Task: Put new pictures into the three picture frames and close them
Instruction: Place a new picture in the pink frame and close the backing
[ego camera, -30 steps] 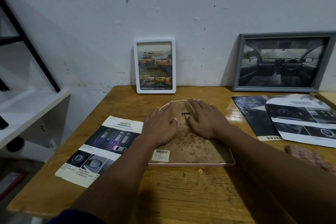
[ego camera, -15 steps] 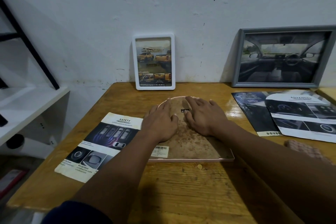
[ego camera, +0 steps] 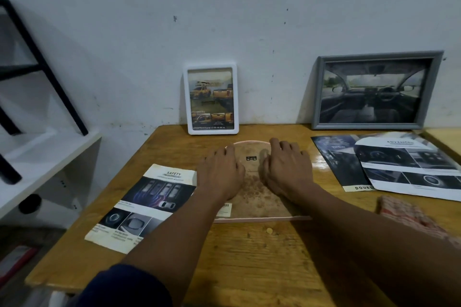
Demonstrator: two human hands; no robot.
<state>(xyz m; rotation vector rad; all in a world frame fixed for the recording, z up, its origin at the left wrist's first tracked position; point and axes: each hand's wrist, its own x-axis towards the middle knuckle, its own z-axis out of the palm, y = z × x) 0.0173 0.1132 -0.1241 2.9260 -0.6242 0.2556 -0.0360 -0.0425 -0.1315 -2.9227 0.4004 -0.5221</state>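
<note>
Left grip (ego camera: 220, 177) and right grip (ego camera: 287, 172) lie palm-down, fingers loosely spread and pinching nothing, pressing on the brown back of the arched frame (ego camera: 252, 197), which lies face-down on the table (ego camera: 249, 257) right under them. Its long axis runs away from the person, rounded top toward the wall, straight edge nearest. The small hanger (ego camera: 250, 158) sits between the grips, so each is nearest its own side edge, probably for pressing the back shut.

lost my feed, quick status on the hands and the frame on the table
Left hand and right hand both pressing the arched frame, face down. White frame and grey frame lean on the wall, filled. Nothing in the way.
</note>
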